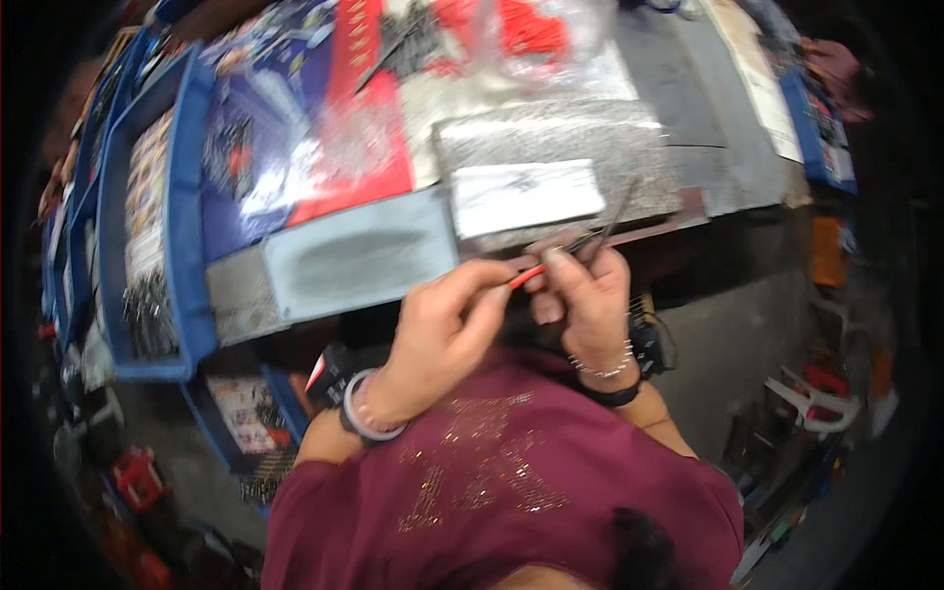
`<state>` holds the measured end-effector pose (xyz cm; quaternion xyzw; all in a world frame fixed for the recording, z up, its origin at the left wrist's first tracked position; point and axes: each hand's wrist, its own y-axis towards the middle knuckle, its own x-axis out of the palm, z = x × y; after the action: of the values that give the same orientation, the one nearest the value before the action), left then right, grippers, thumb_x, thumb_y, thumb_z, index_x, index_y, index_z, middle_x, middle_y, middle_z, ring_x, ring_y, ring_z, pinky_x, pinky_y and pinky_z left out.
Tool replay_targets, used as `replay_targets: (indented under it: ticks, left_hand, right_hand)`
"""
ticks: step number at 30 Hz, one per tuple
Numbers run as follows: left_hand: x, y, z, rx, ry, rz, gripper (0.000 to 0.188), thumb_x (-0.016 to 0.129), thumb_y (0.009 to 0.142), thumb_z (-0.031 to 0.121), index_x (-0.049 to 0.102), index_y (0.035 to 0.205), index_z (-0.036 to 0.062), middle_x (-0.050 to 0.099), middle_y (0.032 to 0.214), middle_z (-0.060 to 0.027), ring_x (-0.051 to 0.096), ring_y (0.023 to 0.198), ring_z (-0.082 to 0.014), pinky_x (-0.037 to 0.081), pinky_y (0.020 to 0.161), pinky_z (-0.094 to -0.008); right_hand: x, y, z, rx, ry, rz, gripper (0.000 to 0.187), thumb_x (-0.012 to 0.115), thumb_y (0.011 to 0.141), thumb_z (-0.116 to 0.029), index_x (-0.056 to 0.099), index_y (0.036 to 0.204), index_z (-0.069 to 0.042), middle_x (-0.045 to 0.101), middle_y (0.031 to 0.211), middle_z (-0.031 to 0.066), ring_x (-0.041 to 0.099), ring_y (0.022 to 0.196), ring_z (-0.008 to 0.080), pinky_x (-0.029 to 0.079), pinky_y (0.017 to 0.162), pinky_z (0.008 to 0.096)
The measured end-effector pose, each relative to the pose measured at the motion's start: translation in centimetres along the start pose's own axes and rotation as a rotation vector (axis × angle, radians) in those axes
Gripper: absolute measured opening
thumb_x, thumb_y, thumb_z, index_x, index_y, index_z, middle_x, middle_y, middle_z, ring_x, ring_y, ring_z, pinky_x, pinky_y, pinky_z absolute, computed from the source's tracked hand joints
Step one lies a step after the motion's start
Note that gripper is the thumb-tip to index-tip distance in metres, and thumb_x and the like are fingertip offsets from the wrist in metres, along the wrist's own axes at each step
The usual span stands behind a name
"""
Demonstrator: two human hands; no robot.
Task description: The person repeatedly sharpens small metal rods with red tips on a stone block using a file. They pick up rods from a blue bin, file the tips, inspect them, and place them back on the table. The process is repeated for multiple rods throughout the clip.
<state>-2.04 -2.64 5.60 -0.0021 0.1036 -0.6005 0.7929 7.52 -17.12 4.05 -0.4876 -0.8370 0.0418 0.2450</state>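
Observation:
In front of my chest, at the table's near edge, my two hands come together. My left hand is closed, thumb and forefinger pinching one end of a slim red stick-like piece. The piece points up and right toward my right hand, whose fingers are curled closed around a thin, dark, pointed metal tool. Its tip slants up over the wrapped block. Whether the red piece and the dark tool are joined is hidden by my right fingers and blurred.
A plastic-wrapped grey block carries a white paper. Left of it lie a light blue-grey plate, a red sheet and blue bins. Behind, a clear bag holds red pieces beside dark metal parts.

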Motion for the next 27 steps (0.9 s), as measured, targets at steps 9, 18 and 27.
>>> replay_targets:
  ticks: [9,18,27]
  left_hand:
    - [-1.12,-0.01,-0.25,-0.168,-0.393,-0.17,0.029,0.043,0.098,0.005,0.059,0.121,-0.0053,0.062,0.087,-0.0019,0.056,0.082,-0.0073,0.046,0.078,-0.0214]
    - [-0.48,0.5,-0.12,-0.241,-0.238,-0.163,0.027,0.047,0.097,0.004,0.06,0.12,-0.003,0.061,0.084,0.0001,0.053,0.075,-0.0051,0.045,0.071,-0.0205]
    - [-0.68,0.03,0.1,-0.193,-0.254,-0.193,0.029,0.046,0.098,0.005,0.056,0.123,-0.0039,0.059,0.085,-0.0003,0.052,0.077,-0.0056,0.044,0.073,-0.0206]
  right_hand:
    - [-0.25,0.4,0.26,0.001,0.086,-0.044,0.017,0.061,0.093,-0.014,0.062,0.1,0.002,0.064,0.071,0.0073,0.048,0.047,0.0064,0.038,0.044,0.0195]
    - [-0.24,0.37,0.59,0.012,-0.017,-0.039,0.017,0.059,0.093,-0.013,0.06,0.098,0.003,0.06,0.071,0.0072,0.046,0.046,0.008,0.039,0.042,0.0223]
    - [-0.47,0.67,0.19,0.047,0.106,-0.079,0.031,0.05,0.1,-0.024,0.063,0.098,0.004,0.063,0.068,0.0066,0.049,0.047,0.0076,0.039,0.044,0.0206]
